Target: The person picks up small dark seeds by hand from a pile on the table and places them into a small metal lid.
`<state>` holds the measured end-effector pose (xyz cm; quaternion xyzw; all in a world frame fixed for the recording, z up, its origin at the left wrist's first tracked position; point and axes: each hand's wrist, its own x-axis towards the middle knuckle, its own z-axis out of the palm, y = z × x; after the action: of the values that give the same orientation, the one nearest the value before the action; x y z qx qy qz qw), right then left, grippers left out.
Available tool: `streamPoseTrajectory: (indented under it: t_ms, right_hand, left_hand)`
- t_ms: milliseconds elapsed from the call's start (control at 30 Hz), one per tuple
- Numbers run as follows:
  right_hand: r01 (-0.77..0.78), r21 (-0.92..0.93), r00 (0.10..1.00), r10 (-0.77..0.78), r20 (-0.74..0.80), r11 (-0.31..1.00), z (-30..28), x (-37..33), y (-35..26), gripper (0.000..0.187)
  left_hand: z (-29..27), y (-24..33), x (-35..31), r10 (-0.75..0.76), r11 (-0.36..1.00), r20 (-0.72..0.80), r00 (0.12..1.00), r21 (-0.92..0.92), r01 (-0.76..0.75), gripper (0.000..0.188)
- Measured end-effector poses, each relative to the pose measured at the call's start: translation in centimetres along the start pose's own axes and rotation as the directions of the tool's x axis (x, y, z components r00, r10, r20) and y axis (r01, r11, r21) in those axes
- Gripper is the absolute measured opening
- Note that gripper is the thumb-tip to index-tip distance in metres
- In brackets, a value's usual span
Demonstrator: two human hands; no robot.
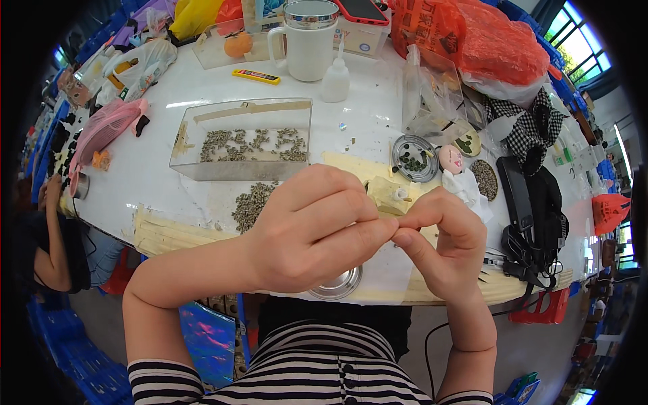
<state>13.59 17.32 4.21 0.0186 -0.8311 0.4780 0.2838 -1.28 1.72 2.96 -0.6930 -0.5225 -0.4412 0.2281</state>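
Both busy: left hand point(314, 233) and right hand point(447, 246) pinched tip to tip, can't tell on what. Looks like fiddly fingertip work; next move probably needs steadiness.

At the far side of the white tabletop point(371, 101), a tall white mug with a silvery lid point(312, 57) stands upright, its handle turned left. Near it lie a slim yellow-and-red box cutter point(256, 76) and a round orange fruit point(237, 44). A dark phone in a red case point(358, 9) rests on a white box point(363, 39). Farther left are a bright yellow plastic bag point(192, 19) and a pink mesh article point(111, 125) (its exact kind is hard to tell). On the right, a bulky, crinkled red plastic bag point(503, 57) sits beyond black-and-white checked fabric point(540, 118); nearer are black straps point(545, 223). A red plastic stool point(540, 309) shows below the table edge.
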Motion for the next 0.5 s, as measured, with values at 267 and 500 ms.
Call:
streamPoseTrajectory:
  t_ms: [267, 500]
  right_hand:
    - [-0.007, 0.151, 0.999, 0.000, 0.048, 0.989, 1.2, 0.0, 0.8, 0.009]
    - [0.238, -0.516, 0.955, -0.296, -0.032, 0.823, 2.5, -1.3, 0.1, 0.016]
  left_hand:
    - [0.3, -0.6, -1.2, 0.089, 0.996, -0.092, 0.992, -0.002, -0.089, 0.029]
    - [1.2, -0.7, -2.2, -0.078, 0.997, -0.092, 0.993, 0.001, 0.078, 0.029]
